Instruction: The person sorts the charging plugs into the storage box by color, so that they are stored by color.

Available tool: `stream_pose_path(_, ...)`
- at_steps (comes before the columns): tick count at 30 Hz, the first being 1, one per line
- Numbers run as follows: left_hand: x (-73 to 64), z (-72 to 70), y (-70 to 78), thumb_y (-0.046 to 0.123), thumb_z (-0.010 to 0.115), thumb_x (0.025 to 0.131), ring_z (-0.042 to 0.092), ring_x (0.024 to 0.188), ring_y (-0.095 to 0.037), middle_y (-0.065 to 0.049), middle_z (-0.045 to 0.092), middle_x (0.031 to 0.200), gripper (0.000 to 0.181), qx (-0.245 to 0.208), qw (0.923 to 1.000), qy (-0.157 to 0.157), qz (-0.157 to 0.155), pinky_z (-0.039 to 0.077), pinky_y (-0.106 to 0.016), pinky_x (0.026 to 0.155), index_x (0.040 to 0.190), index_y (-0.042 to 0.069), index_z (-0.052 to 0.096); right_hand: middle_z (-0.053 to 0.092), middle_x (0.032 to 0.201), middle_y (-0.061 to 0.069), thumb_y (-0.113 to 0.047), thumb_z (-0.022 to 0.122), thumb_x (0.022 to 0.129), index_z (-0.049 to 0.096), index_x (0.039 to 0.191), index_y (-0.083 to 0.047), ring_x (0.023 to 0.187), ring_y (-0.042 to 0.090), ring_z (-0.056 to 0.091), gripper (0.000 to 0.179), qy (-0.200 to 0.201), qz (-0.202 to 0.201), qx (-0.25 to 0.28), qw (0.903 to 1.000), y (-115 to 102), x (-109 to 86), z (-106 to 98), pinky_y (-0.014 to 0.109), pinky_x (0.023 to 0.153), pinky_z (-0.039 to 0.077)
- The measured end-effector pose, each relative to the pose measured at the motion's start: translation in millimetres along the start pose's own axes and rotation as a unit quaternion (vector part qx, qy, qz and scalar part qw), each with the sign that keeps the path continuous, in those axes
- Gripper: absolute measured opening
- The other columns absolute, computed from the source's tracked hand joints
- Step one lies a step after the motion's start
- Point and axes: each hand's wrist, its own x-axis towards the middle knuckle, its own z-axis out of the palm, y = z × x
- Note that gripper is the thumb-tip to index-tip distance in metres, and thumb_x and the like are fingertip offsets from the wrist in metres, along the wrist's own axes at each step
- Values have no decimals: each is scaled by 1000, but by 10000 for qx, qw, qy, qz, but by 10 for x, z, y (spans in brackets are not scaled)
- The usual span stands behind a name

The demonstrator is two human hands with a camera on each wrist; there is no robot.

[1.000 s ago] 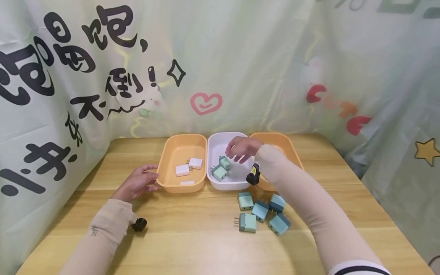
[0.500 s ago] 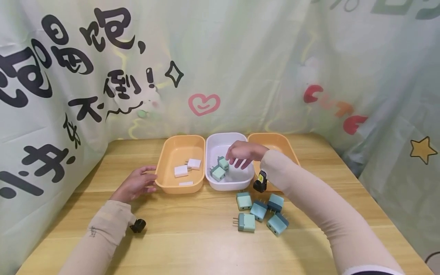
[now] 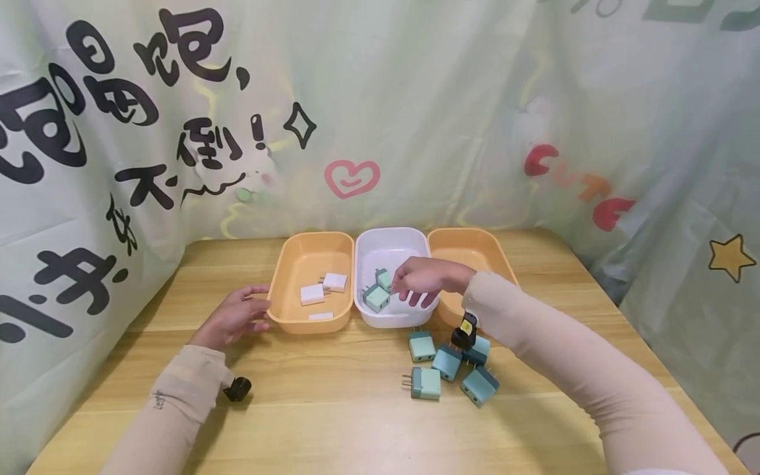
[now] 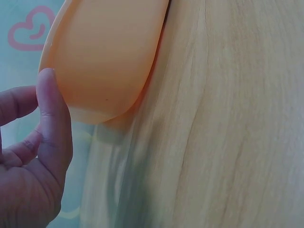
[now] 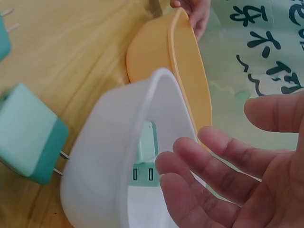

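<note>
My right hand hangs over the white tray, fingers spread and holding nothing. In the right wrist view, a gap shows between thumb and fingers. Two mint-green plug chargers lie in that tray, just left of the fingertips. My left hand rests at the left side of an orange tray, fingertips touching its rim with the fingers relaxed. In the left wrist view, one finger lies against the tray's outer wall. Inside it are two white plug chargers and a flat white piece.
Several green and teal plug chargers lie on the wooden table in front of the white tray, below my right wrist. A second orange tray stands to the right, partly hidden by the forearm. A printed curtain hangs behind.
My right hand has moved down and to the right, back toward me, and the wrist camera now overlaps the loose chargers. The left hand has stayed at its tray.
</note>
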Motion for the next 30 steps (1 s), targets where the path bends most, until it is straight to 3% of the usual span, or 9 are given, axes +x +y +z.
stream_pose_path(11,-5,2,14,7,53,98,62,86,-16,-12,59,103,56,34,10000,46,-14,59,-29,72,146,-3,26,63,100,8,-23,56,96,65,111,-4,90,24,63,25,-112,-40,-130,9998,30,-164,154,40,75,58)
stream_pose_path(30,-11,17,11,5,52,98,62,82,-15,-13,60,100,54,-50,10000,64,2,58,-27,68,145,-3,27,60,91,10,-19,56,95,67,106,-4,84,24,57,22,-142,190,-410,9989,241,-295,345,35,68,57)
